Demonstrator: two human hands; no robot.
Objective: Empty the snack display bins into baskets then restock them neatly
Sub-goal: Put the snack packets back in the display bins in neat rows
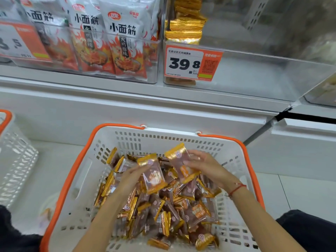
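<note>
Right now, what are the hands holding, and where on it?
Each grips one gold-edged snack packet over the white basket: left hand at its packet's left edge, right hand at its packet's right side.

Basket (127, 142) was white with slotted walls, orange rim and handles. Snack packets (172, 211) inside were brownish-pink, see-through, with gold crimped ends and orange label patches. Stacked packets in bin (183, 31) were gold. Price tag (190, 63) was white and orange, black digits, small green strip. Noodle-snack bags (125, 42) were white with black characters, red-orange flames. Wrist string (237, 189) was red.
</note>
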